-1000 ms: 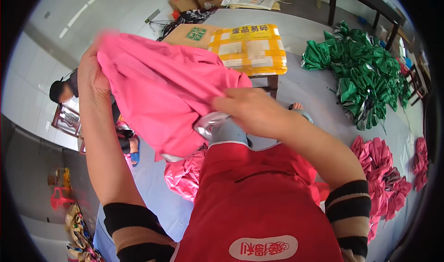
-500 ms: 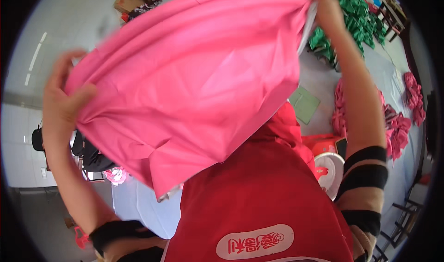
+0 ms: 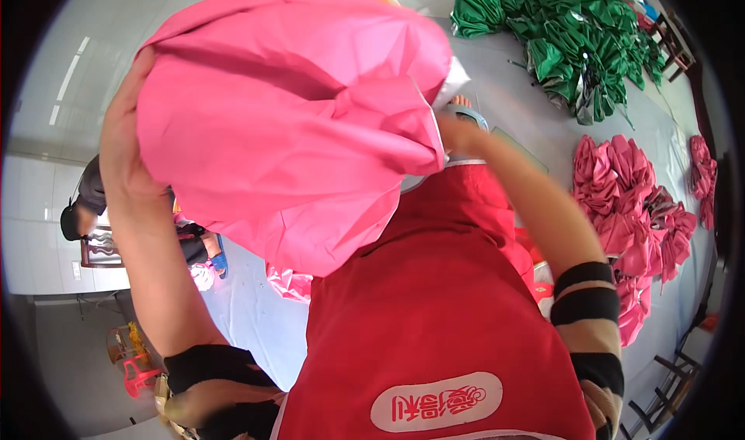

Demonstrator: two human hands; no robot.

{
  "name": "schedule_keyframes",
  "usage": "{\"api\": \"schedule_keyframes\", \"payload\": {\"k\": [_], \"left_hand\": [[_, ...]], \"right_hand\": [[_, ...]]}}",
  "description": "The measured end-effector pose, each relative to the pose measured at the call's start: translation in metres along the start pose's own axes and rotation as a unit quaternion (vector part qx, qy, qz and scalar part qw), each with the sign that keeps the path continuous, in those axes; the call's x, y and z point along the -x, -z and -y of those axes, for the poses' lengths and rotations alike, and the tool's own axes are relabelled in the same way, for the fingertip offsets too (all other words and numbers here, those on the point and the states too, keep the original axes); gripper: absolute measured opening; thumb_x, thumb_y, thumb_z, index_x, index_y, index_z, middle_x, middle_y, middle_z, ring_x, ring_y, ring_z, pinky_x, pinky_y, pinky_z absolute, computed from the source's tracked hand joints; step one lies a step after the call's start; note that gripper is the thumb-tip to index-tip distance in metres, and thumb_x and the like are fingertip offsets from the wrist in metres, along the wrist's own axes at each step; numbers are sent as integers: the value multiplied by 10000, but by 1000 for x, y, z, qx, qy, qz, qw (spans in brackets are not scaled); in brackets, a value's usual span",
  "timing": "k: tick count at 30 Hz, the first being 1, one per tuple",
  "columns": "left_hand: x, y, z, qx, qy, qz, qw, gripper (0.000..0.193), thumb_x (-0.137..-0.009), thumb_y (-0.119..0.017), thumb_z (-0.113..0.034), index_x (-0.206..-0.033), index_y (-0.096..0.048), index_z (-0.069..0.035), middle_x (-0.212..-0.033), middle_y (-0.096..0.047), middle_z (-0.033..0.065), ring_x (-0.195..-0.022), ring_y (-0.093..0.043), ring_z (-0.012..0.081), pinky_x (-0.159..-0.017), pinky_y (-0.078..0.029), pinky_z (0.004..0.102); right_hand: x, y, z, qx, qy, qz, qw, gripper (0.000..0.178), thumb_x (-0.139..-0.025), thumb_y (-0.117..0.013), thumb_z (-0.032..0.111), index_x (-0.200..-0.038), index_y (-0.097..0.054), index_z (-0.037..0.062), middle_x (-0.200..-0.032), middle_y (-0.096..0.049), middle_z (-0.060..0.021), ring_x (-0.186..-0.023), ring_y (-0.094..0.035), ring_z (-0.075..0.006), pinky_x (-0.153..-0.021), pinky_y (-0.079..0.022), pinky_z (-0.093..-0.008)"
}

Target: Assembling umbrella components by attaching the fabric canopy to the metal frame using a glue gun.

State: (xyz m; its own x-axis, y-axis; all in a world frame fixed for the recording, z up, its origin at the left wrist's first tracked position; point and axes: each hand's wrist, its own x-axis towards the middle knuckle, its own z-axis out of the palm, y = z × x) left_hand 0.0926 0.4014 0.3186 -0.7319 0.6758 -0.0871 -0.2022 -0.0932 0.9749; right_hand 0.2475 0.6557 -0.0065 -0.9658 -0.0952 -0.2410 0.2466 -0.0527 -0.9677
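Pink fabric (image 3: 287,137) is held in the air before the wearer's chest, above the floor (image 3: 481,64) and partly over the upper part of the red apron (image 3: 434,308). Pale lining (image 3: 456,83) shows at its right side.

Change noted: half a second ago the piece was stretched broad between both hands, the right one raised high. Now the right hand (image 3: 463,136) is lowered and drawn inward, and the span is shorter. A deep crease crosses the upper portion, and folds converge near the right edge. Assessment: the handling appears to have passed from spreading to gathering, leaving that edge slack and close to the body.

Left hand (image 3: 128,133): placed along the left border, fingers extended upward and partly covered by the material; whether they are clamped on it cannot be told. Right hand: blurred, at the right border just above the apron, fingertips hidden; closure likewise cannot be determined.

Surroundings: a shiny pink bundle (image 3: 291,283) is partly visible below the held piece. Further right on the floor are a heap of pink material (image 3: 632,207) and, beyond it, a heap of green material (image 3: 574,40). Another person (image 3: 93,184) in dark clothing is at the far left, well apart from both hands.
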Motion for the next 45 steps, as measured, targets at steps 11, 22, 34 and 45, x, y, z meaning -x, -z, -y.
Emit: {"api": "schedule_keyframes", "payload": {"k": [11,22,34,45], "left_hand": [[15,4,-29,-309,-259,-13,915,416,-842,-651,-226,-1181,-579,3,-1052,-637,90,-955,-611,198,-845,-497,323],[15,28,75,-659,-491,74,564,383,-778,-682,-214,-1123,-599,-70,-1200,-580,151,-1128,-526,351,-970,-406,386],[-1,158,49,-522,-449,-309,656,216,-941,-538,-230,-968,-582,-20,-854,-629,123,-744,-614,218,-707,-497,327],[-46,175,397,-203,-108,-158,960,159,-911,-545,-135,-821,-440,-56,-673,-472,134,-607,-486,220,-568,-417,348]], "right_hand": [[-14,-131,53,-37,201,-36,978,387,-851,-644,186,-1194,-558,30,-1121,-616,-124,-976,-598,-225,-831,-496,-342],[44,-76,128,-145,38,-50,987,277,-944,-522,300,-907,-558,27,-621,-502,-44,-502,-466,-127,-423,-334,-252],[15,-112,150,393,163,-223,877,394,-913,-536,322,-702,-576,-9,-641,-593,-182,-587,-592,-340,-552,-456,-425],[-16,-135,35,530,177,-85,825,197,-888,-486,173,-935,-611,29,-814,-594,-157,-740,-611,-364,-633,-488,-453]]}}
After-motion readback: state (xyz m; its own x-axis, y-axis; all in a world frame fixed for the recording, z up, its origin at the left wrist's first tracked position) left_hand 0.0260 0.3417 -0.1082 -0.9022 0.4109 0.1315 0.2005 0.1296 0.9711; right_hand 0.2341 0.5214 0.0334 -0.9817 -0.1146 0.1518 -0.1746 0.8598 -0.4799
